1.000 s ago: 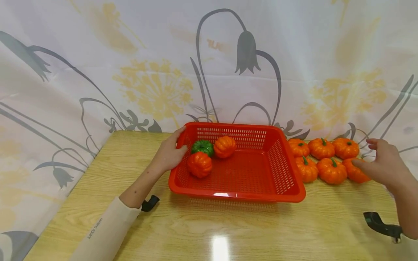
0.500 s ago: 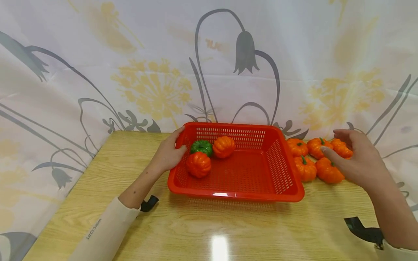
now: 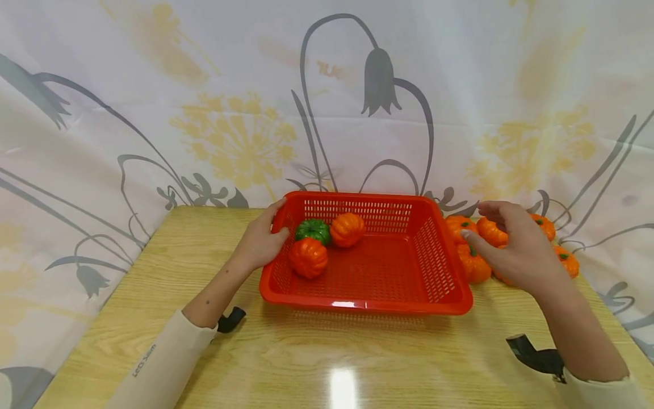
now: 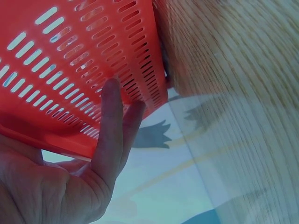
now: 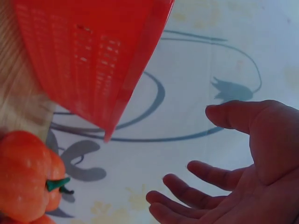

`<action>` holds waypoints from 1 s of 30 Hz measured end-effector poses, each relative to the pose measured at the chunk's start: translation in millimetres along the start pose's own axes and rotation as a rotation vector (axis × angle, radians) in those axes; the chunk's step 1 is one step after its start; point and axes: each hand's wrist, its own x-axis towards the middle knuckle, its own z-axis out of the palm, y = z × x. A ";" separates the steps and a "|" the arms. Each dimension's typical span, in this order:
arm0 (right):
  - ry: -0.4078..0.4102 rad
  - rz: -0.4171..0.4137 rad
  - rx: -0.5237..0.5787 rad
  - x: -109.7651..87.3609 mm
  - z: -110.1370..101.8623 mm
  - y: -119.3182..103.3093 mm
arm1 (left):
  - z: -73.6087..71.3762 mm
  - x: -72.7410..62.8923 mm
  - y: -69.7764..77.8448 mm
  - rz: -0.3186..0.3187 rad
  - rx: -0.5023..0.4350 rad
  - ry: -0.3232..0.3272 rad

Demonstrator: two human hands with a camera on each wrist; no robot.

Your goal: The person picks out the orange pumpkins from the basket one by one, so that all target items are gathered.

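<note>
My left hand (image 3: 260, 241) grips the left rim of a red plastic basket (image 3: 365, 305), thumb over the rim. In the left wrist view its fingers (image 4: 110, 126) lie along the slotted outer wall. Inside the basket, at its left end, sit a green toy pumpkin (image 3: 313, 232), an orange pumpkin (image 3: 347, 229) and a red-orange pumpkin (image 3: 308, 258). My right hand (image 3: 516, 253) hovers to the basket's right with nothing in it, fingers spread and thumb apart. Below and behind it are several orange pumpkins (image 3: 474, 266), partly hidden by the hand.
The basket stands on a wood-grain table (image 3: 286, 363), near a hanging white curtain (image 3: 230, 113) with printed flowers. Black wrist straps (image 3: 536, 357) show at both wrists. More orange pumpkins (image 5: 23, 177) appear beside the basket in the right wrist view.
My right hand has moved left across the orange pumpkins toward the basket's right side, uncovering the rightmost ones. My left hand stays on the rim, and the basket's contents are unchanged.
</note>
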 end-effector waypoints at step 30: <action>-0.218 -0.136 -0.114 57.3 19.9 -83.4 | -1.4 0.1 2.5 0.010 0.042 0.001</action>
